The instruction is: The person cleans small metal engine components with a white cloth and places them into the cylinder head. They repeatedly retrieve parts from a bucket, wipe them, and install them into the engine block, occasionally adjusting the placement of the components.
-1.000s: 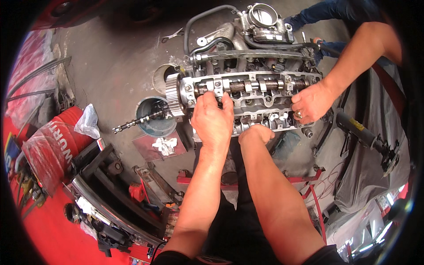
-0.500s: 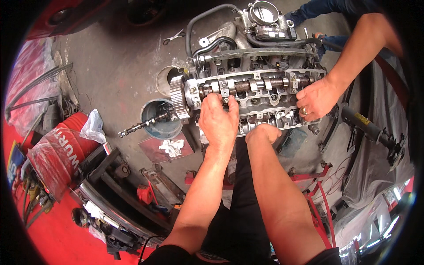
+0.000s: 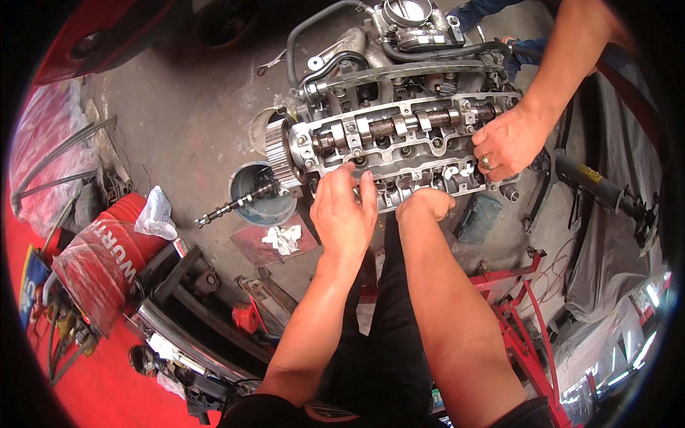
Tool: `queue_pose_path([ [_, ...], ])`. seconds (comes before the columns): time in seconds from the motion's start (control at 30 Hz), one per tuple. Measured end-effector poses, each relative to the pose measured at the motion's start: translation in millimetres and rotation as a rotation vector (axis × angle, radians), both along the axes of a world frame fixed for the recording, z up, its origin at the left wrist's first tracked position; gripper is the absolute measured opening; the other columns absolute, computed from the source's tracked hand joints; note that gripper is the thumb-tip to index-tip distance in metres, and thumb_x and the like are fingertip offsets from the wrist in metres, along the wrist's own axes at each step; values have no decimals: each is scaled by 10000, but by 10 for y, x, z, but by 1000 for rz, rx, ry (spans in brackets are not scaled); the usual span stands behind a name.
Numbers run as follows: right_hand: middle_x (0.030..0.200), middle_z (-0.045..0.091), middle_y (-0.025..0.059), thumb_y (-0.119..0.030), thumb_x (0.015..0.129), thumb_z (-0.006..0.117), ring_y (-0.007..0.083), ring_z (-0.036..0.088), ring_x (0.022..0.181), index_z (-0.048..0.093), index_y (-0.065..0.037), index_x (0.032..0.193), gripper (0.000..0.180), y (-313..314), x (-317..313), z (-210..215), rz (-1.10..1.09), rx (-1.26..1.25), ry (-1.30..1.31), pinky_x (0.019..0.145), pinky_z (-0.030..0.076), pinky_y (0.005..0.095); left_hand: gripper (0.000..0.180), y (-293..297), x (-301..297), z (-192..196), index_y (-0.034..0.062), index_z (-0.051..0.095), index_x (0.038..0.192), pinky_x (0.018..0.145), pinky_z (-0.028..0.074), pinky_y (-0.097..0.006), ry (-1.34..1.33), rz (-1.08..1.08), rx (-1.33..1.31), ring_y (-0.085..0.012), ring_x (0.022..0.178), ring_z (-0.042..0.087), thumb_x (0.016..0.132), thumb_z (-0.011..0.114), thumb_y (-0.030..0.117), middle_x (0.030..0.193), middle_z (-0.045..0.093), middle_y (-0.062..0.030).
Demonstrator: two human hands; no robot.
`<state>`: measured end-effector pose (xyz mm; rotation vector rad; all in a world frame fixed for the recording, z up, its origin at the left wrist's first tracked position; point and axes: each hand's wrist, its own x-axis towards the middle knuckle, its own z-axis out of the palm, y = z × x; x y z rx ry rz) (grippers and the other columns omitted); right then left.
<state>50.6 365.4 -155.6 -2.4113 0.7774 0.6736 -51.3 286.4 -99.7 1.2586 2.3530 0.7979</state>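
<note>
A metal cylinder head [image 3: 389, 165] lies across the middle, with a camshaft [image 3: 382, 128] along its far side and a toothed pulley [image 3: 280, 153] at its left end. My left hand [image 3: 341, 214] is over the near left part, thumb and fingers apart, with nothing visible between them. Closed against the near edge is my right hand [image 3: 424, 203]; its fingers curl out of sight around the head's edge. Another person's hand [image 3: 510, 143], wearing a ring, rests on the right end. A second camshaft [image 3: 239, 203] leans out of a round bucket [image 3: 260, 207] at the left.
Beyond the head are a throttle body [image 3: 410, 21] and black hoses [image 3: 300, 43]. A red drum [image 3: 107, 250] stands left, near a white rag [image 3: 282, 240] on a flat sheet. A red metal frame [image 3: 514, 314] is at lower right, with a dark cylindrical strut [image 3: 581, 192] farther right.
My left hand has drawn back from the bolt area beside the far camshaft toward me, and its fingers have spread. My right hand and the other person's hand stay on the head.
</note>
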Motion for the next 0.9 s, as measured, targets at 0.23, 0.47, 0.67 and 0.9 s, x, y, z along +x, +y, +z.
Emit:
queue_pose_path([
  [0.23,1359,627,253,-467,1032,182,393,635,1209,604,95,1320,760,-15,-4,-24,16,8,-15,1034,500,515,540,166,15,159,7,576,1342,695,536,-413,0,73,-68,-282,706,639,891,771,232,796,645,-93],
  [0.47,1309,656,257,-411,1033,174,371,664,1176,643,97,1242,722,-9,26,-105,9,-44,-35,984,541,498,479,551,-111,46,19,591,1312,710,555,-454,116,15,-251,-355,737,718,886,703,206,786,717,-158],
  [0.67,1292,659,271,-365,1044,181,398,669,1152,625,114,1263,689,-31,92,-185,88,-111,-48,983,547,488,349,610,-38,185,7,641,1153,678,573,-429,67,107,-173,-311,680,726,876,698,211,772,730,-153],
  [0.9,1280,661,279,-370,1054,193,402,662,1162,615,124,1274,686,-103,-43,-244,250,-163,-17,1000,537,481,328,853,584,112,7,630,1116,613,564,-443,-115,20,-65,-332,637,704,870,729,199,722,697,-153],
])
